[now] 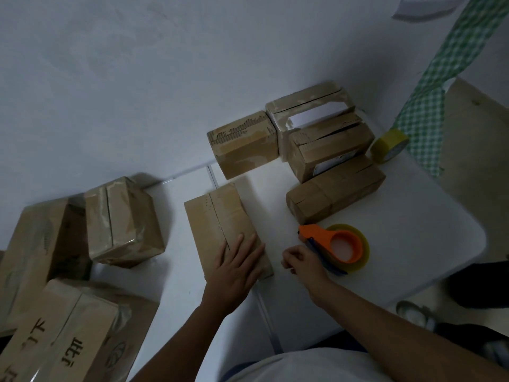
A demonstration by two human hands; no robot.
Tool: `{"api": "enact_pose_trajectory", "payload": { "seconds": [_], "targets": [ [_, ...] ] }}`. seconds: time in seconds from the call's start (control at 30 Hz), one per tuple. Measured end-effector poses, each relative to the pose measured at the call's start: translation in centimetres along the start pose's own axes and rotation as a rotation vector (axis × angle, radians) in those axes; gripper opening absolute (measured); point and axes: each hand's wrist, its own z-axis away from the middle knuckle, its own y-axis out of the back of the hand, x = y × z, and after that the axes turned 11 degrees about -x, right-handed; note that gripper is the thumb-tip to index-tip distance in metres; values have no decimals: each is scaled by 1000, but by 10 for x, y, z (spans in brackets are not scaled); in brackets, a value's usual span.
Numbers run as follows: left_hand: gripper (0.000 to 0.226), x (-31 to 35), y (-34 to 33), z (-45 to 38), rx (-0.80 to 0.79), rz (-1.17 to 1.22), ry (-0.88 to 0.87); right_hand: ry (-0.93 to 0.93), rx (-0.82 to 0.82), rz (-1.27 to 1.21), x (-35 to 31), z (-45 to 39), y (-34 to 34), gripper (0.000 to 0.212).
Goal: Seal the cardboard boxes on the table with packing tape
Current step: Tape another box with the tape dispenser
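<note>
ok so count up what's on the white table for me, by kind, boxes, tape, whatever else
Cardboard boxes: 6, with the left hand resting flat on the nearest box
Tape rolls: 2, the roll in the orange dispenser by the right hand, and a spare yellow roll
Total: 8

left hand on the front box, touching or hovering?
Touching. The head view shows the left hand lying flat, fingers straight, on top of the front box, covering its near end.
</note>
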Motion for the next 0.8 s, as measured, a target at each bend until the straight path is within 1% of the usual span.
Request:
{"api": "enact_pose_trajectory", "payload": {
  "seconds": [0.17,0.33,0.4,0.5,0.57,0.67,0.8],
  "targets": [
    [62,1,-1,-2,16,-69,2,85,64,8,5,5,-3,11],
    [64,2,-11,-4,26,-166,27,108,71,9,6,6,-3,10],
    [70,2,-12,-5,9,-195,32,121,70,16,6,5,-3,9],
    [85,3,-8,-4,-18,-154,39,120,61,19,6,3,-3,8],
    [90,2,-5,-2,-17,-102,20,126,51,37,7,1,-2,9],
    [85,-7,0,3,0,-20,-49,142,50,112,10,-6,-2,10],
    [82,-16,0,13,-19,-73,-18,156,59,205,14,-14,-2,10]
  ]
}}
